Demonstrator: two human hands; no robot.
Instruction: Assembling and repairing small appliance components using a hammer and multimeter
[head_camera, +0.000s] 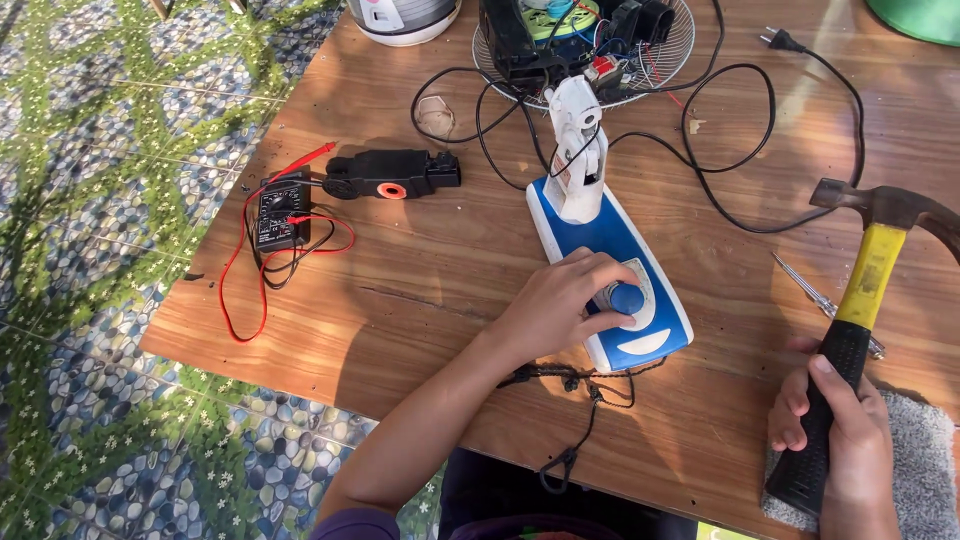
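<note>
1. The left hand (560, 305) rests on the front of a blue and white fan base (612, 275), which lies flat near the middle of the wooden tabletop (400, 300). Its fingers (600, 270) are curled around the round blue knob (627, 298) on the base's white dial panel, grasping it.
2. A white neck piece (577, 150) stands up from the far end of the base, with black wires looped around it.
3. The right hand (845, 440) is clenched around the black grip of a hammer (860, 300) with a yellow shaft; the metal head points away from the person, above the right side of the tabletop.
4. A thin screwdriver (815, 295) lies on the tabletop just beside the hammer's shaft, partly behind it.
5. A grey cloth (925, 450) lies under the right hand at the tabletop's near right corner.
6. Well to the left sits a black multimeter (280, 212) with red and black leads (240, 290); next to it lies a black part with an orange ring (392, 175).
7. At the far edge, a wire fan guard (680, 40) holds loose electrical parts, and a black power cord (740, 140) curls from it to a plug (782, 40).
8. A black cord (585, 400) trails over the near edge in front of the base.
</note>
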